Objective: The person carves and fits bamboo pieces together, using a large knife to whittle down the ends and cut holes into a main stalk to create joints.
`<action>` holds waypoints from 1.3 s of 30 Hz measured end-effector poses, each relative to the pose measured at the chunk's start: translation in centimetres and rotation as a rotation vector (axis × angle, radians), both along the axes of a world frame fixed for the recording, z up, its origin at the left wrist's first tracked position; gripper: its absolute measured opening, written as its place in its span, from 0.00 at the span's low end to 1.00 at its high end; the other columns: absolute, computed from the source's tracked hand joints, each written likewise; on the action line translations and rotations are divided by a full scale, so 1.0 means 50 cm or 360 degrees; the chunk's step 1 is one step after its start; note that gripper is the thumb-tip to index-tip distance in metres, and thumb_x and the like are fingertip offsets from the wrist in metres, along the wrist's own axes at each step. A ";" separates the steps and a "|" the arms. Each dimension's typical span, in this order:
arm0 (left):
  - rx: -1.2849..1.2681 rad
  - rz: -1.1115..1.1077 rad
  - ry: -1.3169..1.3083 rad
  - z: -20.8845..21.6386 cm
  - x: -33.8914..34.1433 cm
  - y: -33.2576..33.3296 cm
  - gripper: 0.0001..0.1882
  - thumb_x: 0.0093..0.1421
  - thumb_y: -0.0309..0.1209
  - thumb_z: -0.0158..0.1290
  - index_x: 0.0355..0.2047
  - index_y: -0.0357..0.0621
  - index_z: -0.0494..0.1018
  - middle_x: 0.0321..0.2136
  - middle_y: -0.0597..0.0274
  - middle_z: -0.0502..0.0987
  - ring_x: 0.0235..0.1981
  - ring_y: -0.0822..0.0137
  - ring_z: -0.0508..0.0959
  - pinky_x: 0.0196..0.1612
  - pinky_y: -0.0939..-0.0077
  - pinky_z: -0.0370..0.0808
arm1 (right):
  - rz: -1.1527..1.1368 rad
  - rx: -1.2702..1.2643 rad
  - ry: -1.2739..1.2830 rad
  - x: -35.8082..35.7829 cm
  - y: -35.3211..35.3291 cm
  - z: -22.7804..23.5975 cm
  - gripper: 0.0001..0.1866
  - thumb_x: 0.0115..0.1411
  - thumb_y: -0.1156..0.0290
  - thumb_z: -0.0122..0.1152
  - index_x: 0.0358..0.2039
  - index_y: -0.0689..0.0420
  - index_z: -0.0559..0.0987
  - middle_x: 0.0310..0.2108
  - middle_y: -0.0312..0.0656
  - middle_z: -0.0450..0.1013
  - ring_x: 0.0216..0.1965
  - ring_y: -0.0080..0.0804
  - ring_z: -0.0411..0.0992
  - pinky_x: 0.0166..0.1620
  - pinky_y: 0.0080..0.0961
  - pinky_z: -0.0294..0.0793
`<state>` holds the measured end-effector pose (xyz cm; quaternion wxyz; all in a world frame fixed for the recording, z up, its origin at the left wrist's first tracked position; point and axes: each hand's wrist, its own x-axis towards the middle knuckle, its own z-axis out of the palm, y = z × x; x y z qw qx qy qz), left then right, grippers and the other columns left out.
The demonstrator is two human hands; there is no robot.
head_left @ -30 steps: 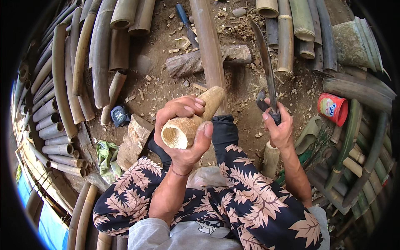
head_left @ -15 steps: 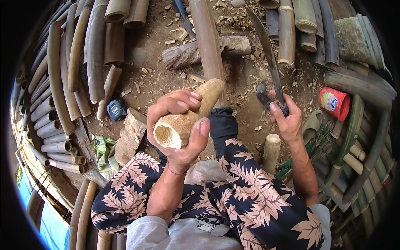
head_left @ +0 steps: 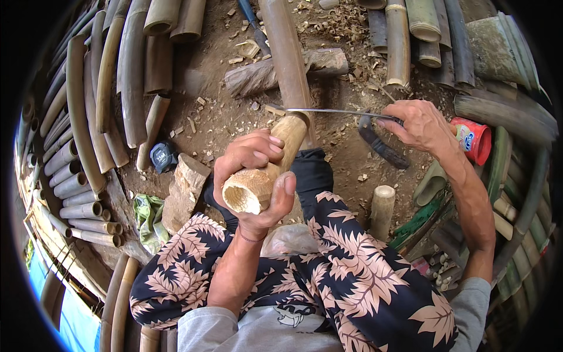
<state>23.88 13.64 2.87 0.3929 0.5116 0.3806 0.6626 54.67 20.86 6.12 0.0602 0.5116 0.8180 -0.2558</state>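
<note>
In my left hand is a pale carved bamboo piece, its wide hollow end turned toward me and its narrower end pointing away. The fingers and thumb wrap round its thick part. My right hand grips a long knife, seen nearly edge-on. Its thin blade reaches left across the far end of the bamboo piece and appears to touch it there. Below the right hand, a dark curved tool handle lies on the ground. Beyond the carved piece, a long bamboo pole rests across a short log.
Bamboo lengths line the left and far sides. A tape measure and a wood block lie at left. On the right are a red can and an upright bamboo stub. Shavings litter the dirt.
My right hand has moved up and right, swinging the knife from upright to level across the bamboo piece's far end. The dark handle now shows fully. My left hand keeps its hold.
</note>
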 end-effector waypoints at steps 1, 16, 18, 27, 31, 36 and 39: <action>0.0012 0.0011 0.0019 0.000 -0.001 -0.002 0.22 0.48 0.23 0.63 0.41 0.40 0.66 0.33 0.53 0.76 0.39 0.58 0.78 0.53 0.55 0.73 | 0.0135 -0.0008 -0.0043 -0.019 0.021 0.016 0.10 0.59 0.65 0.64 0.35 0.58 0.81 0.28 0.47 0.75 0.32 0.53 0.75 0.35 0.42 0.73; -0.0910 0.0033 0.2228 0.106 -0.140 0.161 0.42 0.49 0.47 0.70 0.59 0.41 0.65 0.50 0.44 0.75 0.55 0.58 0.74 0.55 0.55 0.72 | -0.0525 -0.0170 0.0149 0.079 -0.095 0.148 0.37 0.54 0.71 0.63 0.63 0.68 0.63 0.48 0.59 0.72 0.44 0.49 0.75 0.53 0.36 0.74; -0.0722 0.0260 0.2332 0.059 -0.147 0.153 0.51 0.47 0.55 0.69 0.63 0.38 0.61 0.58 0.36 0.67 0.65 0.47 0.63 0.63 0.48 0.65 | -0.0766 -0.0054 0.0319 -0.006 -0.130 0.109 0.41 0.53 0.74 0.63 0.68 0.65 0.59 0.40 0.49 0.73 0.37 0.36 0.74 0.45 0.31 0.76; -0.1796 -0.0346 -0.0646 0.086 -0.019 0.088 0.16 0.61 0.27 0.56 0.46 0.39 0.62 0.33 0.59 0.73 0.31 0.61 0.82 0.33 0.67 0.85 | -0.1186 0.0075 0.0486 -0.093 -0.329 0.003 0.49 0.58 0.57 0.67 0.69 0.68 0.51 0.63 0.65 0.60 0.65 0.58 0.58 0.68 0.46 0.55; -0.1833 -0.0474 -0.0372 0.060 -0.168 0.114 0.20 0.60 0.30 0.57 0.51 0.42 0.64 0.28 0.63 0.73 0.18 0.74 0.72 0.22 0.76 0.74 | -0.1877 -0.0403 -0.0413 0.040 -0.638 -0.085 0.57 0.48 0.54 0.75 0.68 0.65 0.51 0.63 0.63 0.56 0.64 0.60 0.55 0.65 0.49 0.56; -0.1398 -0.0424 0.0250 0.037 -0.228 0.161 0.16 0.62 0.34 0.61 0.46 0.41 0.71 0.26 0.67 0.76 0.24 0.77 0.75 0.28 0.80 0.76 | -0.2184 -0.0651 -0.0177 0.049 -0.781 -0.118 0.47 0.42 0.59 0.77 0.59 0.61 0.63 0.51 0.59 0.71 0.54 0.59 0.69 0.56 0.47 0.68; -0.1235 -0.0677 0.0891 0.029 -0.265 0.208 0.13 0.56 0.29 0.63 0.39 0.40 0.74 0.28 0.68 0.79 0.28 0.78 0.75 0.32 0.79 0.73 | -0.1944 -0.0597 0.0082 0.052 -0.739 -0.097 0.46 0.40 0.61 0.78 0.59 0.59 0.65 0.49 0.57 0.73 0.51 0.56 0.72 0.53 0.44 0.72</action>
